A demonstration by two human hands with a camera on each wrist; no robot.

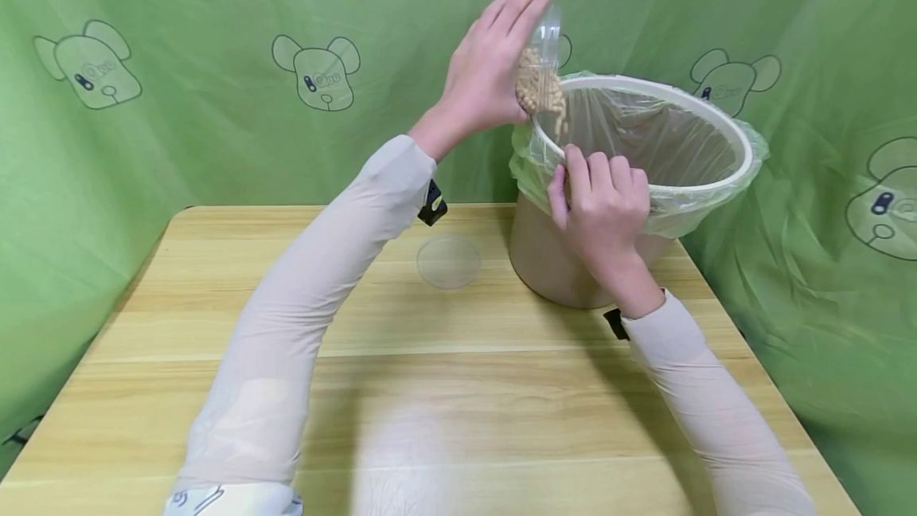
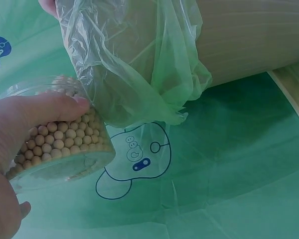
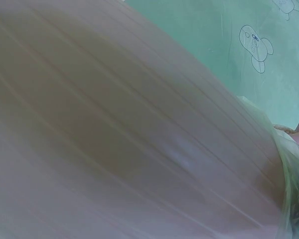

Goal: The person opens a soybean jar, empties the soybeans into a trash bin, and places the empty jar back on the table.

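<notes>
My left hand (image 1: 487,62) grips a clear plastic jar (image 1: 549,32), tipped on its side at the left rim of a trash bin (image 1: 548,257). Small round beige balls, like soybeans (image 2: 67,139), fill much of the jar, and some spill from its mouth toward the bin's opening. The bin is beige, with a white rim ring (image 1: 741,146) over a thin green plastic liner (image 1: 533,170). At the near side, my right hand (image 1: 605,201) holds the rim and liner, fingers bent over the edge. The bin leans toward the jar. Its inner bottom is hidden.
A clear round lid (image 1: 449,261) lies flat on the wooden table (image 1: 358,325), left of the bin. Green curtains (image 1: 215,102) with printed mouse-like heads hang close behind and on both sides of the table.
</notes>
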